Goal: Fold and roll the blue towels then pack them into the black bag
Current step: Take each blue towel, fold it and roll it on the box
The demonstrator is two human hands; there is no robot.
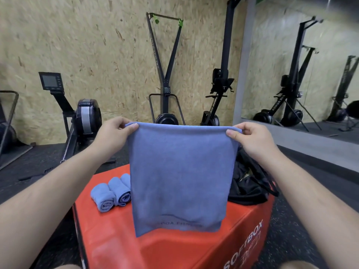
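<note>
Hanging straight down from a two-handed pinch, the blue towel (177,177) is held up over the red box (167,247), its long axis vertical and its lower edge just above, or perhaps brushing, the box top; which of the two cannot be told. The left hand (114,133) nips the upper left corner between thumb and fingers, and the right hand (250,138) nips the upper right corner the same way, so the cloth lies below both grips and about evenly between them, neither hand clearly nearer. The coming fold likely turns on this: the top edge is level and taut, so the corners could be brought together or the towel lowered flat onto the box. Left of the hanging towel, on the box top, lie the rolled towels (111,193), three as far as shows, the farthest partly covered. Right of it sits the black bag (248,183), its near side and opening screened by the cloth. Faint printing near the towel's hem is unreadable.
</note>
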